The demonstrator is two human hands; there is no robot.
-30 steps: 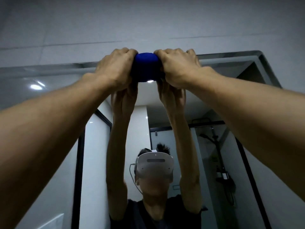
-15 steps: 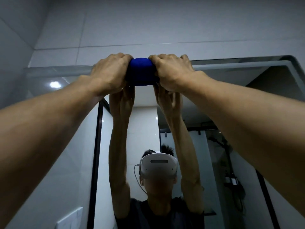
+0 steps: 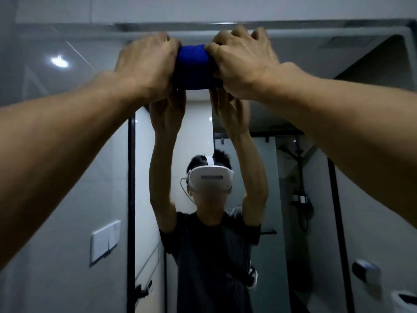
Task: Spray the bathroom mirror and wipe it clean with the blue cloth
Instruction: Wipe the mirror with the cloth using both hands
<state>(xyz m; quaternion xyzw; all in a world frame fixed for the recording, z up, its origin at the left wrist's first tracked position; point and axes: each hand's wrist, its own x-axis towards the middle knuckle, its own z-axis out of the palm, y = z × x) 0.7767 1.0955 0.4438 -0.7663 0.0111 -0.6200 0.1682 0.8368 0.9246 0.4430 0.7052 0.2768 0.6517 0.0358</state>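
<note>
The bathroom mirror (image 3: 67, 177) fills most of the head view, its top edge running just above my hands. A bunched blue cloth (image 3: 194, 67) is pressed flat against the glass near that top edge. My left hand (image 3: 147, 64) grips the cloth's left side and my right hand (image 3: 242, 62) grips its right side, both arms stretched up. The reflection shows a person with a white headset and raised arms. No spray bottle is in view.
Grey tiled wall (image 3: 203, 7) lies above the mirror. In the reflection I see a black-framed door (image 3: 131, 199), a white wall switch (image 3: 105, 240), a shower fitting (image 3: 301, 195) and a ceiling light (image 3: 59, 61).
Both hands with the cloth have slid down a little from the mirror's top edge. The view has tipped lower, showing more of the reflected person and room.
</note>
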